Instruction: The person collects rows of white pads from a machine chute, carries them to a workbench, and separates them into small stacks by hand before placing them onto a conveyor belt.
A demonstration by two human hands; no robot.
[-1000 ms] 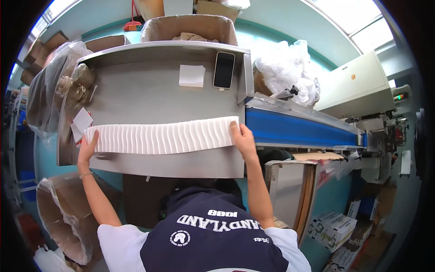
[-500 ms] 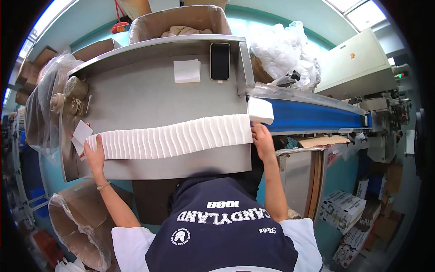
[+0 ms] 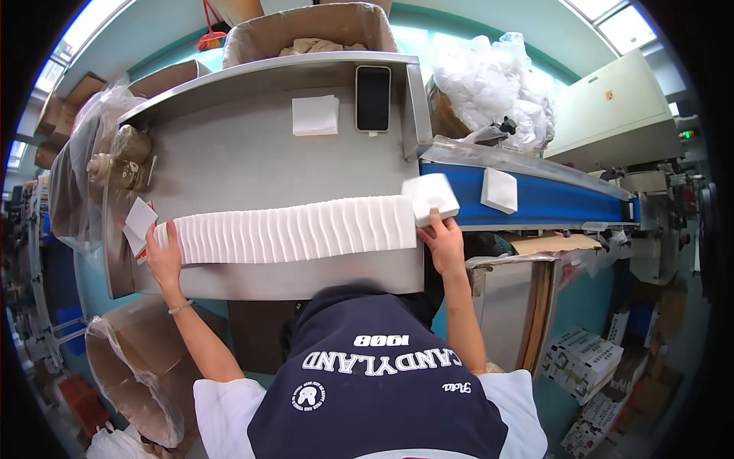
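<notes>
A long row of white folded napkins [image 3: 298, 232] stands on edge across the near part of a steel table [image 3: 229, 164]. At its left end is my left hand [image 3: 164, 256], its fingers and thumb closed about the endmost napkins. My right hand [image 3: 445, 241] grips a small stack of white napkins [image 3: 428, 197] at the row's right end, with fingertips on its near corner. The held stack is tilted and slightly blurred. Another white napkin stack [image 3: 499, 190] lies on the blue conveyor belt [image 3: 550, 200] to the right.
A phone [image 3: 373, 99] and a white napkin pile [image 3: 315, 115] lie at the table's back. Left of my left hand is a white card [image 3: 141, 218]. A raised steel rim [image 3: 267, 67] bounds the table. Cardboard boxes [image 3: 306, 27] and a plastic-lined carton [image 3: 134, 375] stand around it.
My right hand has taken hold of the napkin stack at the belt's near end and tilted it toward the row. A further stack has come into sight on the belt.
</notes>
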